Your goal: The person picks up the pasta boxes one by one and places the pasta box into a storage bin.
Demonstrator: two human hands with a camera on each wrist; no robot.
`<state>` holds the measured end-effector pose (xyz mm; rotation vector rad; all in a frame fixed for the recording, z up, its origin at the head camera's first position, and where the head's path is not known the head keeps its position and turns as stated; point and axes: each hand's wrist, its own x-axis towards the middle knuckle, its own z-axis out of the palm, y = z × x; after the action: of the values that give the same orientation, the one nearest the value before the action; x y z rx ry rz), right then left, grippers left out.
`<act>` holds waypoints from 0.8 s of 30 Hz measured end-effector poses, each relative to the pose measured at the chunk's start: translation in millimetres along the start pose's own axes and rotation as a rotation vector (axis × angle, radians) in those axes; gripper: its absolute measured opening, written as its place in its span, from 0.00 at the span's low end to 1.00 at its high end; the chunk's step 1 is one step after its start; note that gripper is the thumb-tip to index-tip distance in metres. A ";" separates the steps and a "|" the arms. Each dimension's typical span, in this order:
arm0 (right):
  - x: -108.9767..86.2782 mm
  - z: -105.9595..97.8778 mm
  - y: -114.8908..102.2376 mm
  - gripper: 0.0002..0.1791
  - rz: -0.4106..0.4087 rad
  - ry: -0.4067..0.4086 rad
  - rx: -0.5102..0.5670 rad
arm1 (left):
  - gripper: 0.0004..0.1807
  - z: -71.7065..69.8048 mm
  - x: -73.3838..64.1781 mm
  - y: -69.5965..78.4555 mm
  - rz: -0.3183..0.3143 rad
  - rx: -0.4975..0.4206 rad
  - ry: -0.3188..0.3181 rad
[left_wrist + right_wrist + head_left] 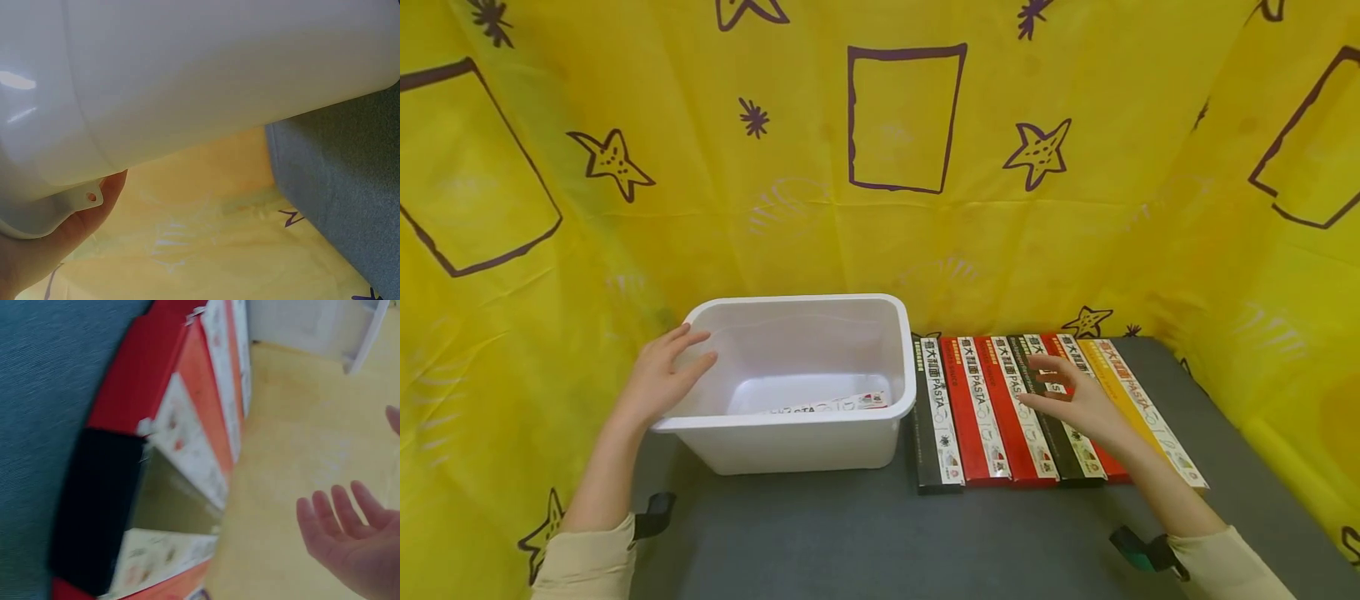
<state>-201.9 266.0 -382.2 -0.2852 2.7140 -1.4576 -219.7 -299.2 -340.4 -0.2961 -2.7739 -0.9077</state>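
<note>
White tub: over on the left of the grey table, with one pasta box lying inside near the front wall.
Left hand: at the tub's left end, fingers and thumb reaching over the rim.
Row of boxes: six, lying side by side just right of the tub — black box, two red boxes, another black box, another red box, yellow box.
Right hand: over the row's right half — fingers loosely bent, nothing held.
Backdrop: yellow cloth, dark starfish outlines.
Sleeves: cream, on both arms.
</note>
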 end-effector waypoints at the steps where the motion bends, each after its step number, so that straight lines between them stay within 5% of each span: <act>1: -1.8 -1.3 4.1 0.40 0.002 0.008 0.007 | 0.29 0.1 -0.1 -0.2 0.001 -0.003 0.000; 11: -12.5 -10.9 37.6 0.41 0.001 0.096 0.040 | 0.29 0.8 1.1 -2.7 0.010 -0.003 0.000; 24: -29.0 -39.0 70.6 0.49 0.177 0.114 -0.037 | 0.28 0.2 0.8 -1.4 0.005 0.004 0.008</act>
<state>-188.3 341.5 -420.5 0.0373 2.7721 -1.4177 -220.8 -300.1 -341.1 -0.2980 -2.7657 -0.9005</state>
